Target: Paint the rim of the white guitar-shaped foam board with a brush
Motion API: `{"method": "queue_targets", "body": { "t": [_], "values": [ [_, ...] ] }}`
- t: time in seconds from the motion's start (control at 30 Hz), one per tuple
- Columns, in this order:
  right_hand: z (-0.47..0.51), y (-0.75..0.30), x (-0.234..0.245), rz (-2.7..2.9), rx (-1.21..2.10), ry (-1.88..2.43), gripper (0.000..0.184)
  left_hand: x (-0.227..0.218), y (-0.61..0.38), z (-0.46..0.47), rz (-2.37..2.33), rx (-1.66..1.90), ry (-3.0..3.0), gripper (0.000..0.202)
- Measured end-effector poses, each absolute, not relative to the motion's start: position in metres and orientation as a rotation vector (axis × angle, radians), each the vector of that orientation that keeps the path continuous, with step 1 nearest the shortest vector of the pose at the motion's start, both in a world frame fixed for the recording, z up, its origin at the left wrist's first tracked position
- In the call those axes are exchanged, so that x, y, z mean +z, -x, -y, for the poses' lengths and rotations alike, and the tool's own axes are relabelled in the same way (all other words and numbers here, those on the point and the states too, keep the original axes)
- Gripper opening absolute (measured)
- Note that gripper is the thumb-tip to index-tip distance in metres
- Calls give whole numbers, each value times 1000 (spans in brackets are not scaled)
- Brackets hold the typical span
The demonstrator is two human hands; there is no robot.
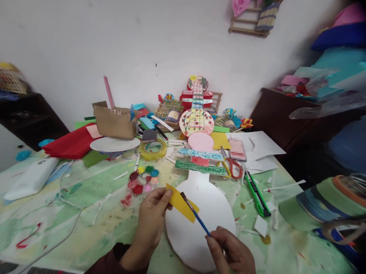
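Observation:
My left hand pinches a yellow paper strip by its left end and holds it over a white vase-shaped cut-out lying on the table. My right hand grips a thin blue paintbrush, whose tip rests on the strip. A round paint palette with several colour wells sits just beyond my left hand.
Red-handled scissors, a green utility knife, a tape roll, patterned paper strips, a cardboard box, a white plate and red paper crowd the green table. A jar stands at right.

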State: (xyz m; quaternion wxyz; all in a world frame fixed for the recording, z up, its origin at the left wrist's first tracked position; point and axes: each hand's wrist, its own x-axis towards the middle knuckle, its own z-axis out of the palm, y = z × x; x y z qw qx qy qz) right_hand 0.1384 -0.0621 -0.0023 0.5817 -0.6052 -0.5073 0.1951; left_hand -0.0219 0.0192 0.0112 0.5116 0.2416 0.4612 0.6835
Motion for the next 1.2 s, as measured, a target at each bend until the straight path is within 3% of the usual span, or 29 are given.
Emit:
{"method": "queue_targets", "body": {
  "t": [0.4, 1.2],
  "values": [
    [46, -137, -14, 1340, 735, 1460, 33, 19, 13, -10, -944, 1466, -541, 31],
    [48, -130, -33, 1408, 690, 1421, 41, 12, 11, -8, -956, 1460, -592, 33]
  ]
}}
